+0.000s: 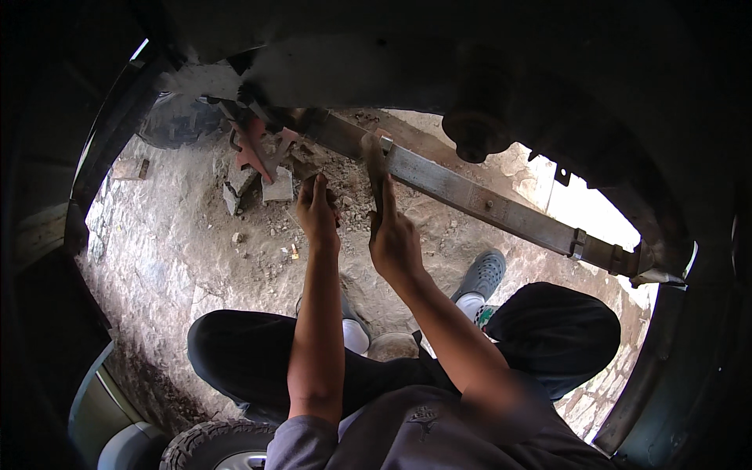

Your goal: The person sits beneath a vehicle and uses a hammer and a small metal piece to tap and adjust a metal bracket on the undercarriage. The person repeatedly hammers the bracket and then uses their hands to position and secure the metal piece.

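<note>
My left hand point(317, 211) is closed around a small dark piece with some reddish colour, mostly hidden by the fingers. My right hand point(392, 243) grips a long, flat, dull-brown tool point(373, 163), its top end rising in front of a long steel bar point(446, 187). The bar runs diagonally across the vehicle's underside, with clamps on it. Behind my left hand a red angled metal piece point(252, 149) stands beside broken concrete chunks point(276, 184). I cannot tell whether the tool touches the bar.
Dark wheel-arch edges point(102, 141) surround me, and a cylindrical part point(474, 125) hangs overhead. A tyre point(200, 445) lies at lower left, and a block point(129, 169) on the rough ground point(157, 243). My legs are folded below, one grey clog point(482, 274) showing at right.
</note>
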{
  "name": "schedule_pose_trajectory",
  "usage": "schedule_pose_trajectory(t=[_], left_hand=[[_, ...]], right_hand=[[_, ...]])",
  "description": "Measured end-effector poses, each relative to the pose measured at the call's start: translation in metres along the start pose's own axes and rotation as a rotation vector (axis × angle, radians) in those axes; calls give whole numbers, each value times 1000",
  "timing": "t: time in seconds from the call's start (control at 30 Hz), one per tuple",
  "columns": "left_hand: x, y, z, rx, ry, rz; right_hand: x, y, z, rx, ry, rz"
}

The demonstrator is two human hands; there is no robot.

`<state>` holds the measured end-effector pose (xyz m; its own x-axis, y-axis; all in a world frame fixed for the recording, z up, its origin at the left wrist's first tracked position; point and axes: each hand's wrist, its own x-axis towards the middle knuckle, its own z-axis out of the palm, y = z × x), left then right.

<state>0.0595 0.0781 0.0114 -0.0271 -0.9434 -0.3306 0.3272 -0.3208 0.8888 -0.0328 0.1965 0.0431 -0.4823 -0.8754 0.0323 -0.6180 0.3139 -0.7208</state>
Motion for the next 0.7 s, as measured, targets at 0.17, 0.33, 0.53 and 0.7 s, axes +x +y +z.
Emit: schedule_pose_trajectory(t=[0.17,0.33,0.53,0.7], left_hand=[[0,-3,-2,12,27,-14],[3,3,-6,-11,42,-22],[9,-7,-12,-3,17,18],[5,-11,-15,10,24,-9]], right_hand=[[74,-14,-1,-20,38,134],[81,-16,-7,0,-56,161],[11,0,20,60,111,-24],[54,-15,21,58,9,97]])
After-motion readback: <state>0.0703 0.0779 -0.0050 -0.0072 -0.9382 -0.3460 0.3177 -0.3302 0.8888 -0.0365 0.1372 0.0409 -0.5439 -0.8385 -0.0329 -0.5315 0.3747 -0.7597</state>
